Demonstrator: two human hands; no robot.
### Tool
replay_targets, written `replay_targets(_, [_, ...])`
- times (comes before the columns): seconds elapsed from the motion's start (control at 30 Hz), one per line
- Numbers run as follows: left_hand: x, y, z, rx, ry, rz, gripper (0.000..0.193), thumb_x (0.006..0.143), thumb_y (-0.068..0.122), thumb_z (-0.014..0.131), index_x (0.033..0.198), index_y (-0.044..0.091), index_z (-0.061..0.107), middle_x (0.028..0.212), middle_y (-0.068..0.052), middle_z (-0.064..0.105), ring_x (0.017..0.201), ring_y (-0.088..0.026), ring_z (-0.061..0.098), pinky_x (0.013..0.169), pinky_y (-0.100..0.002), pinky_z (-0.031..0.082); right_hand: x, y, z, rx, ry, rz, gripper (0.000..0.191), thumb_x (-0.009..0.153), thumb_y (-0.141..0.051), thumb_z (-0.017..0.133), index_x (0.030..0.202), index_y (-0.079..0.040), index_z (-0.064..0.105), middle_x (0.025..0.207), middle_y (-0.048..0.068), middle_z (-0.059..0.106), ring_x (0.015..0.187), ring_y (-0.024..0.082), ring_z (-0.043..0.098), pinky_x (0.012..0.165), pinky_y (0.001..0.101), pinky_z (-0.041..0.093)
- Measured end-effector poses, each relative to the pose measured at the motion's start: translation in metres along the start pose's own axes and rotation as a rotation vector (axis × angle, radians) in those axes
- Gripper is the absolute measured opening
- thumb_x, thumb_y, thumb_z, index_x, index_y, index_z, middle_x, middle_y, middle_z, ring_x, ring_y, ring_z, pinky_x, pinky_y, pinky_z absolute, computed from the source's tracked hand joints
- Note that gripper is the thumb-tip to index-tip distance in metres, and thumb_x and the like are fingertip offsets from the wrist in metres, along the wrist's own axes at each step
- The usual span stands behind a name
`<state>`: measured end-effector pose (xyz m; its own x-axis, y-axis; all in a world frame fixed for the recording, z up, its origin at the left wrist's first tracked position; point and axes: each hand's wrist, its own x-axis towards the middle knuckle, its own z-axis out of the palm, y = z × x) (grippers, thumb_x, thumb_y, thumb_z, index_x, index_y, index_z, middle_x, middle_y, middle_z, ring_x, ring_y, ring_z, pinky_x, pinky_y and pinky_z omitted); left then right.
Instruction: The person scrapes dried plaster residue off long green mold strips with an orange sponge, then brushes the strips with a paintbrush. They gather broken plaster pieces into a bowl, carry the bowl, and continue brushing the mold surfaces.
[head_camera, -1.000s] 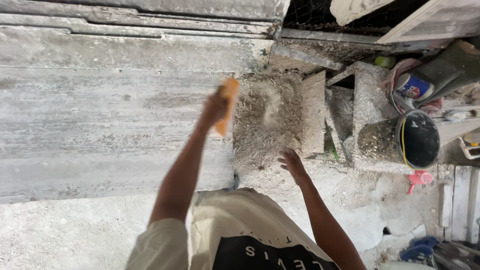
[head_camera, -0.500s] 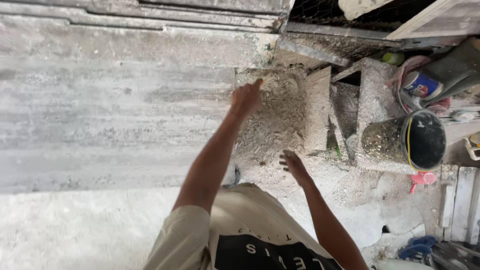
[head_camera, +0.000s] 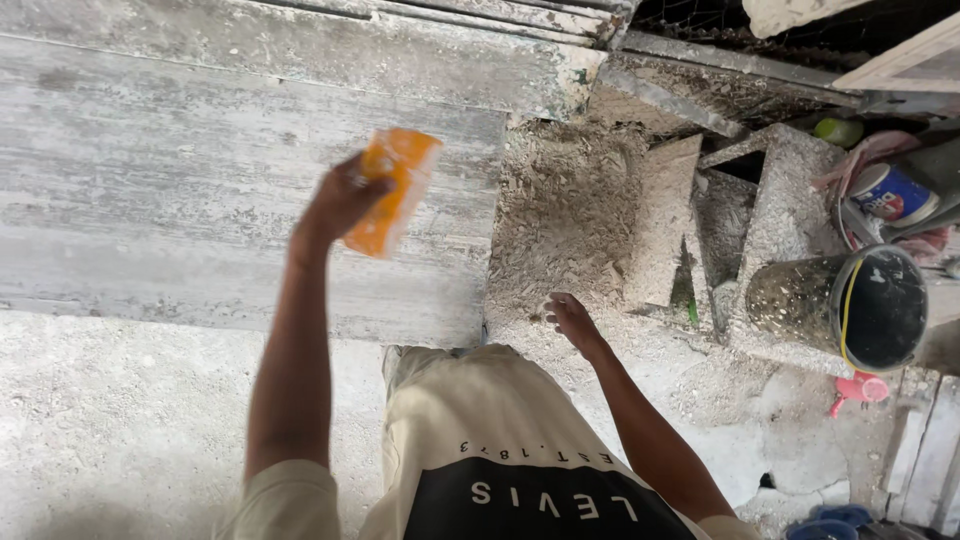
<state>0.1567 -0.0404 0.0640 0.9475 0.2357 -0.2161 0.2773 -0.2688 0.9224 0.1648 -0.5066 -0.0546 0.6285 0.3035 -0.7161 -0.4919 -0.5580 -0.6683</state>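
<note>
Item one, at your far left and across the upper field: a long grey slab (head_camera: 200, 200) of worn, whitened concrete, lying crosswise, with pale gritty ground (head_camera: 120, 420) below it. Item two: your left hand (head_camera: 340, 205), raised over the slab on an outstretched arm, wrist bent back, fingers closed around an orange sponge-like block (head_camera: 395, 190); the block is blurred, tilts top-right to bottom-left, and stands clear of the slab surface. Item three, centre: a heap of coarse grey rubble and mortar crumbs (head_camera: 565, 215) filling the corner just past the slab's right end. Item four: your right hand (head_camera: 572, 320), held low at the foot of that heap, palm down, fingers loosely spread and holding nothing; you cannot tell whether the fingertips touch the crumbs. Item five: flat stone pieces (head_camera: 665, 220) leaning on edge beside the heap, with a dark gap behind them. Item six, right: a dark bucket (head_camera: 850, 305) on its side, mouth facing right, crusted with grit. Item seven: a small pink object (head_camera: 858, 390) on the ground just beneath the bucket. Item eight, upper right: a blue and white can (head_camera: 892, 195) among cloth and clutter.
</note>
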Motion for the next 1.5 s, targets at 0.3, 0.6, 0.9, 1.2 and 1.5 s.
replay_targets(0.3, [-0.045,-0.008,0.228,0.294,-0.159,0.146,0.053,0.090,0.030,0.069,0.139,0.010,0.060,0.106,-0.025,0.073,0.103,-0.043,0.070,0.090,-0.052,0.054,0.020,-0.042,0.031,0.158,0.239,-0.267,0.041,0.104,-0.033,0.056,0.134,-0.005,0.054,0.118,0.005,0.059,0.096,0.013,0.058,0.076,0.0363,0.050])
replay_targets(0.6, [-0.205,-0.037,0.042,0.097,0.360,-0.243,0.048,0.091,0.033,0.069,0.132,0.008,0.065,0.098,-0.026,0.074,0.095,-0.043,0.070,0.082,-0.047,0.055,0.058,-0.098,0.105,-0.365,0.032,-0.515,0.040,0.108,-0.035,0.055,0.113,0.001,0.072,0.071,0.011,0.063,0.059,0.016,0.052,0.062,0.0330,0.046])
replay_targets(0.9, [-0.330,-0.067,0.003,-0.489,0.716,-0.190,0.045,0.095,0.028,0.067,0.133,0.005,0.061,0.102,-0.010,0.077,0.086,-0.015,0.072,0.074,-0.036,0.062,0.010,-0.187,0.288,-0.032,-0.584,-0.468,0.044,0.095,-0.044,0.048,0.130,-0.018,0.058,0.100,-0.005,0.071,0.086,0.009,0.067,0.077,0.0316,0.054])
replay_targets(1.2, [-0.413,-0.117,-0.141,-0.560,0.760,-0.061,0.042,0.101,0.021,0.066,0.136,-0.001,0.059,0.110,-0.007,0.075,0.098,-0.010,0.068,0.084,-0.030,0.058,-0.020,-0.204,0.505,0.020,-0.702,-0.502,0.041,0.113,-0.043,0.046,0.103,-0.007,0.063,0.083,0.000,0.056,0.075,0.011,0.054,0.070,0.0337,0.047])
replay_targets(1.5, [-0.523,-0.186,-0.297,-0.804,1.155,-0.120,0.038,0.098,0.022,0.066,0.127,-0.002,0.061,0.106,-0.009,0.075,0.091,-0.014,0.070,0.077,-0.032,0.060,-0.074,-0.217,0.729,-0.263,-1.016,-0.537,0.036,0.107,-0.041,0.045,0.102,-0.011,0.062,0.089,-0.002,0.064,0.083,0.010,0.065,0.077,0.0321,0.059])
